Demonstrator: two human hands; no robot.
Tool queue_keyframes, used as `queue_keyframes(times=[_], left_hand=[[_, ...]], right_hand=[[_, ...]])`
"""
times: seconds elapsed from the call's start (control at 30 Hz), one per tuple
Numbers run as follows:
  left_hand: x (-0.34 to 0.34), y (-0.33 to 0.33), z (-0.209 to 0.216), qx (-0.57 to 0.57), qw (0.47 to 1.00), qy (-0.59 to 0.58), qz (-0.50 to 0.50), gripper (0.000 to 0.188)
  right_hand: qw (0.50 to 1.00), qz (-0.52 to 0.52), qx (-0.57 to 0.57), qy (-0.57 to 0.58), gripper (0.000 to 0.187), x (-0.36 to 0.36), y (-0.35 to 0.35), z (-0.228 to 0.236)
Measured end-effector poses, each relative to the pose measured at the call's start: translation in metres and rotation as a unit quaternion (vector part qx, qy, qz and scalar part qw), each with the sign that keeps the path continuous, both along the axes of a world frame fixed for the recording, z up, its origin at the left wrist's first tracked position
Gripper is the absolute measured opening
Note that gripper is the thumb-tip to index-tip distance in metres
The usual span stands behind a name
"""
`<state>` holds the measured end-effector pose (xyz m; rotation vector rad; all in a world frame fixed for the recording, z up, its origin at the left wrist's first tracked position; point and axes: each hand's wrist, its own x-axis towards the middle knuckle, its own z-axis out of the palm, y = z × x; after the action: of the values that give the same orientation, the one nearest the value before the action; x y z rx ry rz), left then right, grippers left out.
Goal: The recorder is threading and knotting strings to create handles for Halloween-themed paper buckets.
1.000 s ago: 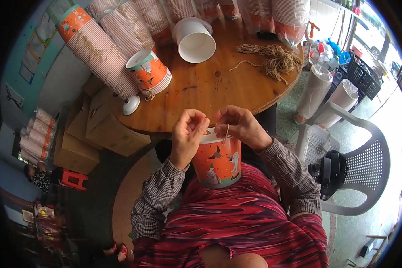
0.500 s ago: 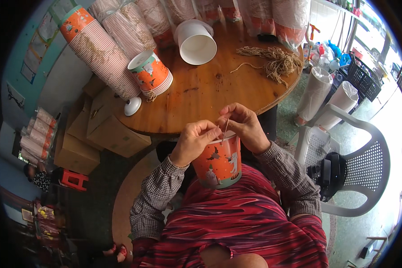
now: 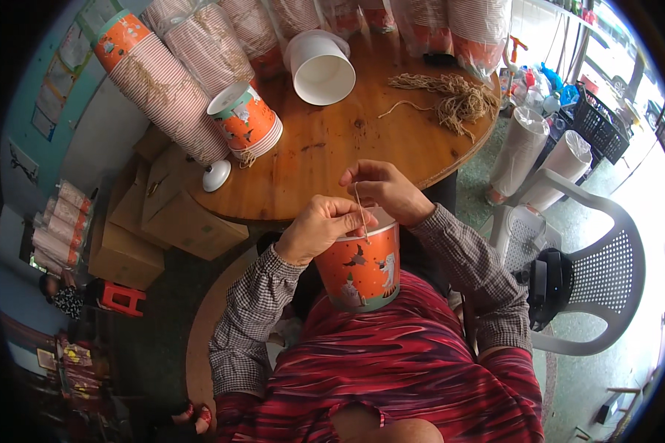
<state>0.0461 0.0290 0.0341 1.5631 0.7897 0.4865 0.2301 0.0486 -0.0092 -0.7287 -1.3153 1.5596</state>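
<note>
An orange paper bucket point(image 3: 362, 269) with printed pictures rests against my lap, its mouth facing the table. My left hand point(image 3: 321, 227) grips its rim on the left side. My right hand point(image 3: 383, 188) is above the rim and pinches a thin tan string point(image 3: 361, 214) that runs down to the bucket's edge. Both hands are close together over the bucket's opening.
A round wooden table point(image 3: 332, 148) holds a pile of tan strings point(image 3: 451, 96), a white bucket on its side point(image 3: 319, 66), a stack of orange buckets point(image 3: 245, 122) and long wrapped bucket stacks point(image 3: 162, 81). Cardboard boxes point(image 3: 170, 214) sit left, a white plastic chair point(image 3: 591, 273) right.
My right hand has lifted away from the rim, pulling the string up taut. The left hand has shifted to hold the rim; the bucket has tilted a little.
</note>
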Motion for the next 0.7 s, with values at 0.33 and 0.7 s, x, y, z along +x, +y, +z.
queue_keyframes(times=[0.33,0.7], left_hand=[[-0.001,-0.001,-0.001,0.013,1.000,-0.009,-0.007,0.024],[-0.004,0.003,-0.008,-0.012,0.999,-0.020,0.026,0.020]], right_hand=[[0.989,-0.013,-0.106,0.105,0.024,0.002,0.003,-0.012],[0.994,-0.037,0.087,0.047,0.021,0.015,-0.047,-0.007]])
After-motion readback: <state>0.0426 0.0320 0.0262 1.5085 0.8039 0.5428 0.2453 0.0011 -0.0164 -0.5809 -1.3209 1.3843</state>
